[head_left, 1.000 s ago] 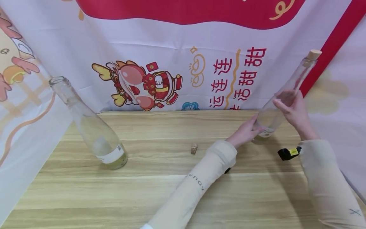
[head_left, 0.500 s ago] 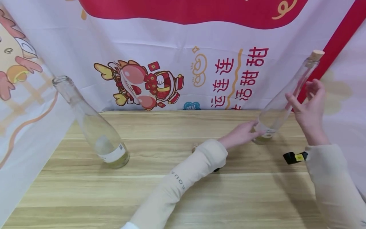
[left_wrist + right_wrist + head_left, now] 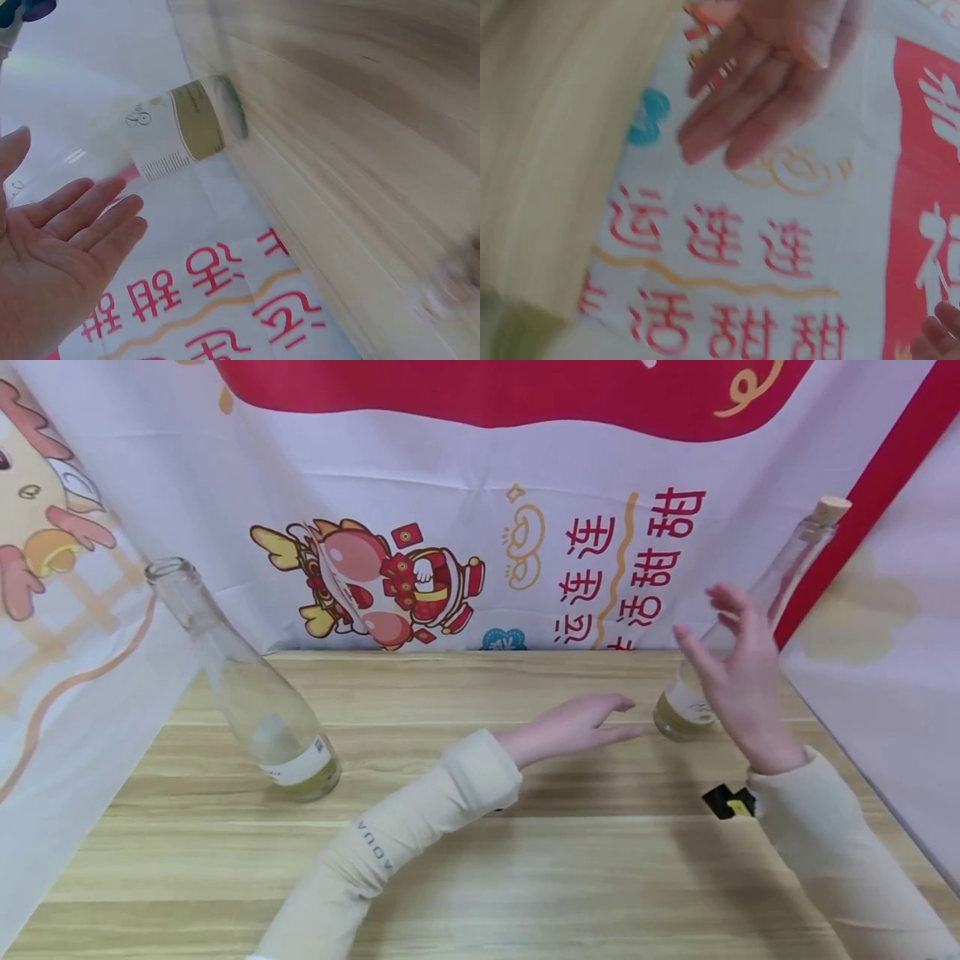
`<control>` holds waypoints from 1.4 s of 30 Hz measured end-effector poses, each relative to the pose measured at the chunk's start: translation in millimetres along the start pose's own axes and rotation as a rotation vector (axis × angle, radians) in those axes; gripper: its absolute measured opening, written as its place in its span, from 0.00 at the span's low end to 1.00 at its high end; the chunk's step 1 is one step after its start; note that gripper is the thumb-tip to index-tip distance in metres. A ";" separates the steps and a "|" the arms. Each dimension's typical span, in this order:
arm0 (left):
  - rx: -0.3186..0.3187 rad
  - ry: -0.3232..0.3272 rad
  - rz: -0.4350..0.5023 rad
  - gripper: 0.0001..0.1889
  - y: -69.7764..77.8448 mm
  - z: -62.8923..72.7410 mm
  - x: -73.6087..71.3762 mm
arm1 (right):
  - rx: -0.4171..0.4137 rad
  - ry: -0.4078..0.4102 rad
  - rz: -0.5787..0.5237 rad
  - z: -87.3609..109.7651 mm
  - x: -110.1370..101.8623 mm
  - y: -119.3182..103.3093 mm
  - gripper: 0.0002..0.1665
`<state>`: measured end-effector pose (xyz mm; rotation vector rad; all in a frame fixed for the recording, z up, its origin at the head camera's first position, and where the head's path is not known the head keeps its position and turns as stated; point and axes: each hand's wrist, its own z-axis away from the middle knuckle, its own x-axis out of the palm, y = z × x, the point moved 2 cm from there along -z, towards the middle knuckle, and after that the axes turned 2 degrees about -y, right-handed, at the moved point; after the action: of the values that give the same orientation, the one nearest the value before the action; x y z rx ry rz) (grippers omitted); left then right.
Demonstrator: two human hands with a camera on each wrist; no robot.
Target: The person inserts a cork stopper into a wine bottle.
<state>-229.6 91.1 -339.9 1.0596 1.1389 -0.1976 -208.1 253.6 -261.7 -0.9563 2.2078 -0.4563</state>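
Bottle (image 3: 684, 700), cork (image 3: 831, 510) in its mouth, stood on the bench (image 3: 562, 877) at our right once our left hand (image 3: 570, 728) let go, and as neither it nor our right hand (image 3: 738, 685), fingers parted, held anything, we judged the handling paused.

Reads "AQUA" on the left sleeve (image 3: 397, 818); reads "运连连" and "活甜甜", both red, on the backdrop (image 3: 465, 452), above the surface's (image 3: 450, 885) far edge; shows print too blurred for reading on the label (image 3: 686, 703) of the corked bottle (image 3: 786, 568), toward the surface's far right corner.
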 end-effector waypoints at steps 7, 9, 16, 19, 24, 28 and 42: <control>-0.037 -0.043 -0.062 0.30 -20.5 36.7 -3.1 | -0.046 -0.309 0.079 19.9 38.7 -1.8 0.39; -0.043 -0.053 -0.079 0.28 -25.9 47.1 -3.4 | -0.040 -0.389 0.101 25.7 49.0 -2.3 0.40; -0.054 -0.085 -0.113 0.26 -38.4 84.3 -9.3 | 0.018 -0.577 0.127 43.6 80.1 -5.5 0.41; -0.072 -0.063 -0.100 0.27 -43.3 101.2 -15.1 | 0.023 -0.639 0.131 50.6 93.5 -9.5 0.40; -0.081 -0.026 -0.136 0.26 -52.2 125.3 -22.5 | -0.014 -0.709 0.143 62.9 113.3 -16.7 0.41; -0.100 0.003 -0.146 0.27 -54.5 141.8 -29.4 | -0.048 -0.735 0.134 70.1 125.8 -23.2 0.40; -0.247 0.143 -0.086 0.30 -54.8 202.6 -60.3 | -0.105 -0.827 0.122 81.9 172.7 -69.3 0.41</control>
<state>-161.1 -115.2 -319.3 0.8161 1.3026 -0.0475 -201.9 75.2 -359.0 -0.8490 1.5234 0.1154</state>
